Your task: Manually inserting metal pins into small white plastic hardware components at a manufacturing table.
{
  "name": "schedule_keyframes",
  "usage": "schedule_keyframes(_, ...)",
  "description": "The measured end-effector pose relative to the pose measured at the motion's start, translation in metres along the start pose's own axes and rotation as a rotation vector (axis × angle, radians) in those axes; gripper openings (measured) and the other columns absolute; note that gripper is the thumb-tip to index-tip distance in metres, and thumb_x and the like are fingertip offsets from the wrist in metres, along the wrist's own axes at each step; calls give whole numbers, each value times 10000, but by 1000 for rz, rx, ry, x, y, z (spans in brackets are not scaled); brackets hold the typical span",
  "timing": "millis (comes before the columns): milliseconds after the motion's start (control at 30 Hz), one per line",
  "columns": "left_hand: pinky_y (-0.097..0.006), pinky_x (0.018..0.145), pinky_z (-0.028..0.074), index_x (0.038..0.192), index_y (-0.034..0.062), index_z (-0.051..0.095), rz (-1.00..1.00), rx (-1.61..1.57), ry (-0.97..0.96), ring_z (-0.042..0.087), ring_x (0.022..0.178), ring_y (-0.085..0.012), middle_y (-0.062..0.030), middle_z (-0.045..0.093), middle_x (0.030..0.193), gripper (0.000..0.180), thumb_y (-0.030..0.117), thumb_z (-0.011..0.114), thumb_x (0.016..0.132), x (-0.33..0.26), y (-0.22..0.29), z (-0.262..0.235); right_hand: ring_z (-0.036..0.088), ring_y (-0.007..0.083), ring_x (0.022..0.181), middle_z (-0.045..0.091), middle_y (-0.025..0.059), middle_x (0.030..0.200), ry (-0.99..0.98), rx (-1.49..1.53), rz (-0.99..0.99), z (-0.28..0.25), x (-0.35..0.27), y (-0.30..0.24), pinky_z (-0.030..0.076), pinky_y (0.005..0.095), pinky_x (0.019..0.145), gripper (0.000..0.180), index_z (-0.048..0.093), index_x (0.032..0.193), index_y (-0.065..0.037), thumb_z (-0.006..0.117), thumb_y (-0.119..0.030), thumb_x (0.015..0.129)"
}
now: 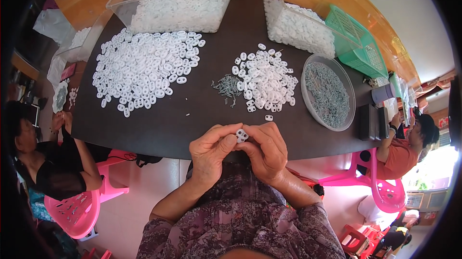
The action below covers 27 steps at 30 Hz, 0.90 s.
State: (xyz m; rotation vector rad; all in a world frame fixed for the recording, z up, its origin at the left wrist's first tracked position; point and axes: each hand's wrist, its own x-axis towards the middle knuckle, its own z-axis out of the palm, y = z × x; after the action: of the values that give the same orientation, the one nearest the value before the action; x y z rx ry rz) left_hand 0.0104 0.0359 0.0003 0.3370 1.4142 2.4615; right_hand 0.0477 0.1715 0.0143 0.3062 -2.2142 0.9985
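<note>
A small white plastic piece with rounded edges (pixel 241 136) sits just off the near edge of the dark brown table (pixel 202 114), above the person's lap. Several dark round spots show on its face; whether they are holes or fittings is too small to tell. The left hand (pixel 211 152) and the right hand (pixel 267 151) both pinch it between thumb and fingers, one from each side.

On the table, a clear rectangular plastic bin (pixel 121 12) at the far left is heaped with white pieces, and a broad pile of white oval two-holed pieces (pixel 144 71) lies before it. A second clear plastic bin (pixel 322 24), farther right, also holds white pieces, with a green perforated plastic basket (pixel 371 59) just beside it. Nearer, a round translucent plastic tub (pixel 354 102) contains many thin grey-green screw-like rods (pixel 327 93). More such rods lie loose beside a smaller pile of white pieces (pixel 269 81).
</note>
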Motion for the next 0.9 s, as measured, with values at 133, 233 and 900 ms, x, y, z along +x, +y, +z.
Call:
schedule_keyframes(133, -184, 679, 454, 1084, -44, 644, 113, 63, 0, 555, 770, -80, -35, 583, 883, 241, 103, 629, 893, -2, -4, -1, 581, 257, 727, 641, 127, 880, 15, 18, -19, 2, 0, -1, 469, 323, 620, 379, 622, 1043, 41, 748, -13, 690)
schedule_keyframes(233, -182, 659, 439, 1070, -40, 651, 198, 88, 36, 543, 755, -77, -31, 586, 873, 236, 105, 642, 885, -3, -10, 0, 583, 262, 723, 645, 135, 885, 24, 30, -16, 3, 0, -3, 472, 320, 617, 375, 620, 1050, 47, 746, -34, 707)
schedule_keyframes(900, -204, 745, 453, 1039, -43, 608, 110, -157, 126, 560, 825, -77, -51, 619, 953, 172, 72, 611, 911, -8, -12, 6, 583, 269, 764, 635, 136, 907, 20, 50, 25, 9, 0, -10, 474, 331, 645, 397, 612, 1056, 47, 757, -78, 708)
